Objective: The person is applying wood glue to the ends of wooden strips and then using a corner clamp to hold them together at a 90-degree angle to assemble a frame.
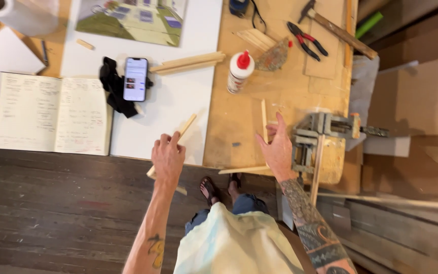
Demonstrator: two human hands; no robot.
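Left hand clamped on a wood strip; right hand fingers apart, touching a thin stick beside the vise on the counter.

Bright, even daylight (edges bend slightly).

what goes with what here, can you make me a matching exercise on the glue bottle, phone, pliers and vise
Things:
1. glue bottle
2. phone
3. pliers
4. vise

Descriptions:
a. red and black handles, beside the hammer
b. grey metal, at the bench edge by the right hand
c. white with a red cap, standing upright
d. screen lit, on a black stand on the white sheet

Pairs: 1-c, 2-d, 3-a, 4-b
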